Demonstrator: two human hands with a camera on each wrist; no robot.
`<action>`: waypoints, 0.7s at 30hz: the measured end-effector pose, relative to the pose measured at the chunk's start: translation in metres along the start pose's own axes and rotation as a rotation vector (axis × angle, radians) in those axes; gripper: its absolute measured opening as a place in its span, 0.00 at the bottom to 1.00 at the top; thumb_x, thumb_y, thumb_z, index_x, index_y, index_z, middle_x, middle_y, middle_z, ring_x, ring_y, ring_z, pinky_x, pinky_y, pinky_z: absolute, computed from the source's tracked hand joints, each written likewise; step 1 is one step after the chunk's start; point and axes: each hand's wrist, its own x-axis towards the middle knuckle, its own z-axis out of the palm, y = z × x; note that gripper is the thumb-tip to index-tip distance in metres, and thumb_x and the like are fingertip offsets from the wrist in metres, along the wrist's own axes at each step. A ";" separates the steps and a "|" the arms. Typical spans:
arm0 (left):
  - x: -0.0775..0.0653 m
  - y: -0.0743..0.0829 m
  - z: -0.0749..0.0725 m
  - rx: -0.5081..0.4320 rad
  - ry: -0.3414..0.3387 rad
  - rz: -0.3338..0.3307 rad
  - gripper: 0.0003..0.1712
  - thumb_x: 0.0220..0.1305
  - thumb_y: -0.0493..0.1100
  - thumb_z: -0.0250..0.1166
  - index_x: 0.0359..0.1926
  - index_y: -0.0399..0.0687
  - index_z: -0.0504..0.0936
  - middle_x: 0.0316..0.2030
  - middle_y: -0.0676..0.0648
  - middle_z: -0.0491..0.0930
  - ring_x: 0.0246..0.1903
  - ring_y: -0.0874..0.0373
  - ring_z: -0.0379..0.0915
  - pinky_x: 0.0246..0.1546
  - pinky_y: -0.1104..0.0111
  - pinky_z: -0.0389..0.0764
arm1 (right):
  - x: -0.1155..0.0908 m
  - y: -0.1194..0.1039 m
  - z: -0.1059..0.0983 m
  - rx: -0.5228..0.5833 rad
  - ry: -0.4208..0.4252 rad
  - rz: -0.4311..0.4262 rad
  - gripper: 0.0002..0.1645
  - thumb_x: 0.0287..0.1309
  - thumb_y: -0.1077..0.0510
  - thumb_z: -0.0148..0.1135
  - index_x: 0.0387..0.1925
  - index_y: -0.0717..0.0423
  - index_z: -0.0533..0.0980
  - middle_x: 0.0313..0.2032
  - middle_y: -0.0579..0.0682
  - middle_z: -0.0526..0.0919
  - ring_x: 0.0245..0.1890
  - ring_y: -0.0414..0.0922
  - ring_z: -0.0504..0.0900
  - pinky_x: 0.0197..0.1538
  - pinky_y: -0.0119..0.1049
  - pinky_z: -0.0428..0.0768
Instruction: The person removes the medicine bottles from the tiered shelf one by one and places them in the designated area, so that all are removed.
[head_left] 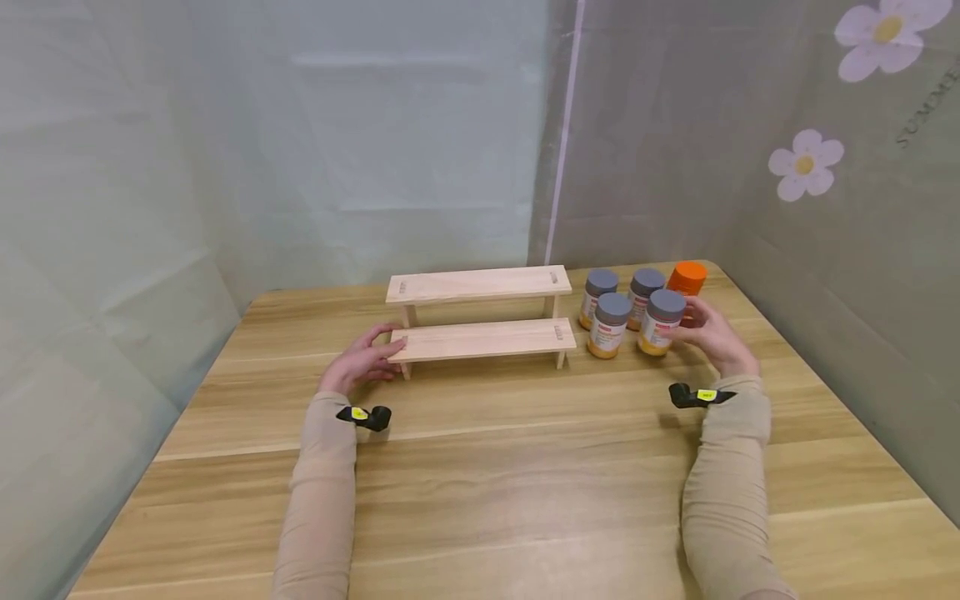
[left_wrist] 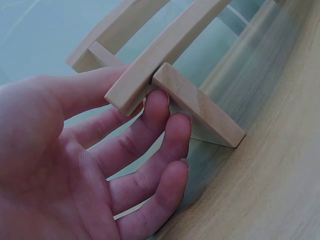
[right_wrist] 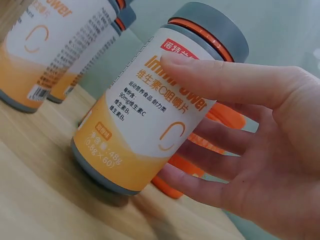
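A pale two-tier wooden stand [head_left: 483, 340] sits toward the back of the table. At the left end of its lower board, my left hand [head_left: 363, 360] grips it. Close up, the fingers of that left hand [left_wrist: 135, 150] curl beside the stand's wooden leg [left_wrist: 200, 105], under the board. On the right, my right hand [head_left: 708, 337] holds a grey-lidded vitamin C bottle [head_left: 662, 323]. The thumb [right_wrist: 192, 72] lies across the bottle's label [right_wrist: 145, 110], and the other fingers reach behind it, partly hidden.
Beside the held bottle stand more grey-lidded bottles: a front one [head_left: 610, 327], a back-left one [head_left: 598, 296] and a back-middle one [head_left: 643, 293]. An orange-lidded bottle [head_left: 687, 277] is behind my right hand. Fabric curtains [head_left: 405, 142] hang around the wooden table [head_left: 525, 492].
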 end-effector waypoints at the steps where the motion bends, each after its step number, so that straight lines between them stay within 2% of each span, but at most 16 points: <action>1: 0.000 0.000 -0.001 0.003 0.000 0.001 0.40 0.70 0.54 0.56 0.75 0.52 0.48 0.53 0.40 0.71 0.36 0.63 0.79 0.42 0.69 0.78 | 0.000 0.001 0.000 0.004 -0.006 0.008 0.27 0.59 0.61 0.66 0.54 0.34 0.66 0.47 0.31 0.72 0.49 0.33 0.71 0.50 0.23 0.71; 7: -0.003 0.001 -0.002 0.009 0.012 0.001 0.40 0.70 0.54 0.56 0.75 0.53 0.48 0.54 0.40 0.70 0.36 0.63 0.79 0.42 0.69 0.78 | 0.001 0.006 0.000 0.049 0.000 0.041 0.30 0.58 0.60 0.67 0.56 0.34 0.66 0.49 0.33 0.71 0.49 0.34 0.70 0.50 0.25 0.70; 14: -0.004 0.003 -0.004 0.013 0.013 0.005 0.40 0.70 0.55 0.56 0.75 0.53 0.49 0.55 0.39 0.69 0.37 0.63 0.79 0.42 0.69 0.78 | 0.004 0.008 0.002 0.043 -0.010 0.002 0.29 0.58 0.61 0.66 0.52 0.31 0.65 0.47 0.29 0.72 0.47 0.30 0.72 0.49 0.21 0.70; 21: 0.001 -0.002 0.000 -0.010 0.012 -0.001 0.38 0.70 0.53 0.58 0.74 0.52 0.52 0.47 0.45 0.74 0.35 0.63 0.80 0.40 0.69 0.78 | -0.003 0.011 0.001 0.044 -0.020 0.041 0.30 0.61 0.60 0.64 0.54 0.29 0.63 0.48 0.30 0.69 0.49 0.32 0.70 0.50 0.22 0.71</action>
